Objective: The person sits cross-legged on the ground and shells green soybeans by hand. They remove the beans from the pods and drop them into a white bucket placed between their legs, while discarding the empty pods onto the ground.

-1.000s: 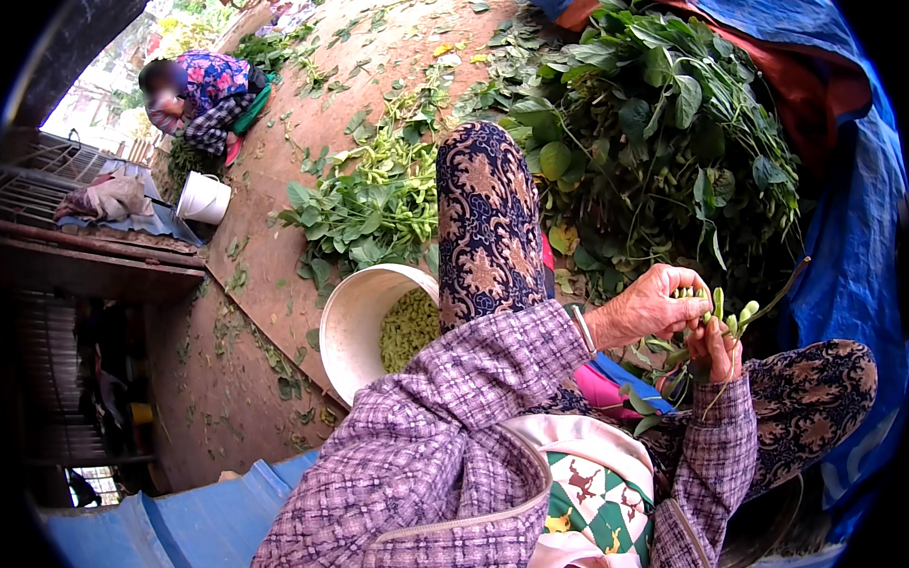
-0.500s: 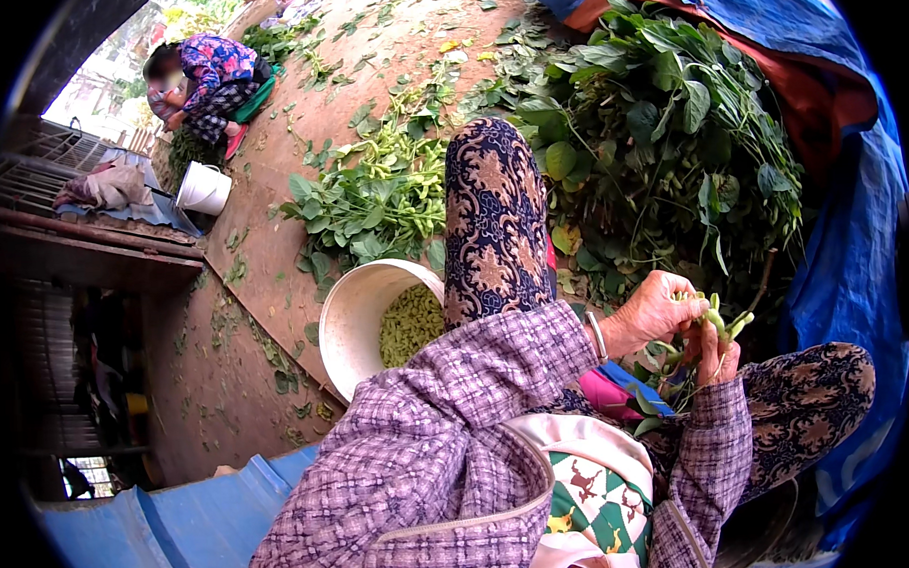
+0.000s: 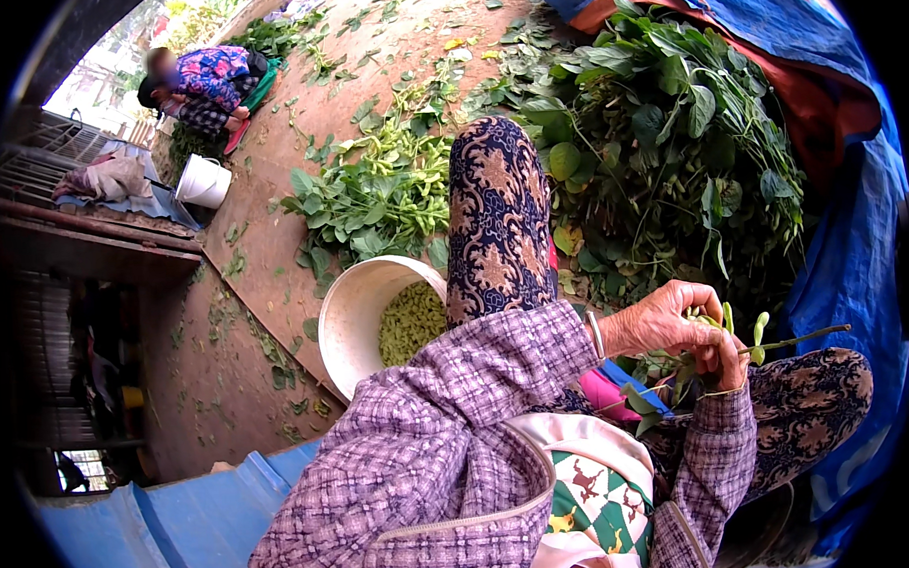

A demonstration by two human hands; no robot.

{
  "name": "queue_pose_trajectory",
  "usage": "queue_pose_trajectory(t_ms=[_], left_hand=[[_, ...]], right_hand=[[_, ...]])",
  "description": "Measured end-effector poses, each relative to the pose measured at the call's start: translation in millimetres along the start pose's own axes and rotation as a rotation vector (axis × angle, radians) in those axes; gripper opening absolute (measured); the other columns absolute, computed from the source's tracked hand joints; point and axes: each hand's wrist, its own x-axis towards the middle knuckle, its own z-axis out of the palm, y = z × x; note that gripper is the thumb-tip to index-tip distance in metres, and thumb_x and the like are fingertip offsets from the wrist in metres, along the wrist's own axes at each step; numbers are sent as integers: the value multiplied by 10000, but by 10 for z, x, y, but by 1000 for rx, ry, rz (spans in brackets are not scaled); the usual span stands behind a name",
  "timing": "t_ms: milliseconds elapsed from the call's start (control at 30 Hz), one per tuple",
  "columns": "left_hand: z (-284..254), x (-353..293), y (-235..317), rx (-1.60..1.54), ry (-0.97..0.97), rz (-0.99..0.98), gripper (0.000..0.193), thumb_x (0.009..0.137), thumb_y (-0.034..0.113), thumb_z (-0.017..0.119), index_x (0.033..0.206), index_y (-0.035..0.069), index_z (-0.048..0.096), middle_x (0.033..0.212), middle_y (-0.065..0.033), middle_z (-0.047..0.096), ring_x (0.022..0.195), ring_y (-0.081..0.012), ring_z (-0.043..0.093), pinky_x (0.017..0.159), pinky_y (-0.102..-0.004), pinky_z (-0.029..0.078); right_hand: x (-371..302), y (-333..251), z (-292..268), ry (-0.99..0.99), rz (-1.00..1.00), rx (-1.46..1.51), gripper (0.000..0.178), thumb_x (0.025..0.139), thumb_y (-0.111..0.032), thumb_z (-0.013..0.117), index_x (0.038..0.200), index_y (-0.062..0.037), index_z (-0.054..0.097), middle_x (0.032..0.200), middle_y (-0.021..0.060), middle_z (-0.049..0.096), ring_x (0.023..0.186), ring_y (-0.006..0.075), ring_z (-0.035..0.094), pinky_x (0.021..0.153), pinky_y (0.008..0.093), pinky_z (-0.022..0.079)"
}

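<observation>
My left hand (image 3: pixel 661 322), with a bangle at the wrist, is closed with green pods tucked in its curled fingers. Pressed against it, my right hand (image 3: pixel 723 363) grips a bean stem (image 3: pixel 812 338). The stem sticks out to the right, with a few plump green pods (image 3: pixel 760 331) on it beside the fingertips. The fingers overlap, so part of the grip is hidden. Leaves (image 3: pixel 644 403) hang below the hands, over my lap. Left of my raised knee a white bucket (image 3: pixel 348 328) holds many loose green pods (image 3: pixel 412 324).
A big heap of leafy bean plants (image 3: pixel 669 126) lies beyond my hands, next to a blue tarp (image 3: pixel 849 260). Another pile (image 3: pixel 377 212) is behind the bucket. A person (image 3: pixel 212 77) crouches at the far left near a second white bucket (image 3: pixel 204 183). Blue metal sheeting (image 3: pixel 202 518) borders the lower left.
My hands have drawn closer together, and the left one has moved slightly right. The stem now points out to the right. The person far off has bent lower.
</observation>
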Motion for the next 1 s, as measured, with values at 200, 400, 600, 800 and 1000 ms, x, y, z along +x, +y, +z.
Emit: queue_pose_trajectory(t_ms=[200,400,600,800,1000], left_hand=[[-30,-9,-24,-56,-15,-63,191,825,203,614,892,52,517,689,28,547,521,-4,437,417,-152,327],[-173,-151,74,147,15,-147,130,793,133,568,880,46,524,643,36,523,498,-16,422,403,-168,319],[-334,-261,-121,391,134,59,108,763,107,599,830,45,541,717,23,528,557,-26,457,496,-165,384],[-295,-351,66,50,166,-94,134,795,140,593,884,58,534,669,64,495,533,11,389,444,-144,297],[-254,-329,-56,271,176,-9,150,786,146,580,881,40,535,688,41,504,574,-14,423,485,-175,344]], right_hand=[[34,-4,69,47,16,-70,366,829,-338,499,593,-59,507,535,21,485,423,96,403,407,219,310],[-89,-137,325,-29,208,-160,341,875,-325,495,771,-14,587,661,35,575,470,99,516,429,206,395],[-136,-154,443,-340,182,-305,207,833,-160,570,986,-22,593,780,-41,528,642,38,421,580,185,353],[-125,-139,410,-313,170,-498,153,875,-135,506,939,-27,593,749,-46,522,629,29,405,569,184,333],[-102,-278,446,-411,84,-372,164,859,-114,527,956,3,589,834,3,594,733,59,513,670,192,408]])
